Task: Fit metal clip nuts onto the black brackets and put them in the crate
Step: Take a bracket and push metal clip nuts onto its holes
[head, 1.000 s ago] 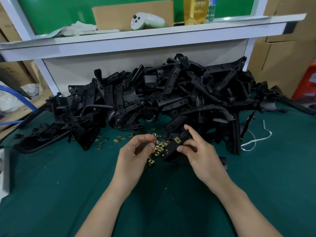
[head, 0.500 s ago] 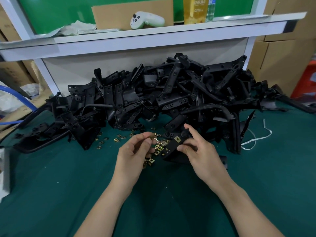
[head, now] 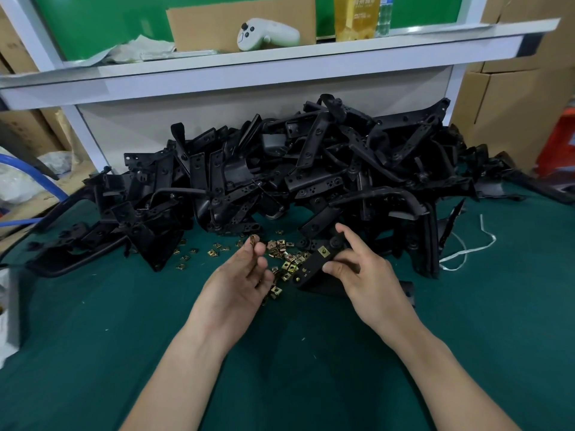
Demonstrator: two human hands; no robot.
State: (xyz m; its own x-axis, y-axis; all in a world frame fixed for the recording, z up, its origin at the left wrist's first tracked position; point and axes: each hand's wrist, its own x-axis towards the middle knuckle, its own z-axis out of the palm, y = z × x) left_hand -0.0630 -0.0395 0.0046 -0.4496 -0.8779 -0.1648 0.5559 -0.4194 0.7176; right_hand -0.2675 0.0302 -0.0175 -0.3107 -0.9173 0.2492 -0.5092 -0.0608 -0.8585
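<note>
At the centre of the green table mat [head: 93, 337], just in front of the heap, you are working with both hands close together. Your left hand [head: 239, 284] is pinching a single clip nut [head: 253, 240] at the tips of its thumb and forefinger, with the other fingers lying loosely curled beneath; the hand is hovering over the scatter of loose clip nuts [head: 287, 259], which are lying on the mat between your two hands and trailing off to the left. Your right hand [head: 367, 281] is gripping a black bracket [head: 314, 265] from its right side, the thumb pressing near the lower end and the forefinger reaching out over the upper end. The bracket is lying tilted, its lower end pointing toward your left hand, and it is showing a brass-coloured fitted nut [head: 324, 251] near its upper end, with more brass showing near the lower end. The pinched nut and the bracket are sitting apart, not touching.

Behind your hands, a large pile of brackets [head: 280, 181] is spreading across the back of the mat. A white strap [head: 466, 250] is curling on the mat to the right of the pile. Above, a white shelf [head: 249, 66] is carrying a white controller [head: 267, 32], a cardboard sheet [head: 217, 20] and a yellow bottle [head: 354, 17]. Cardboard boxes [head: 504, 98] are standing at the far right.
</note>
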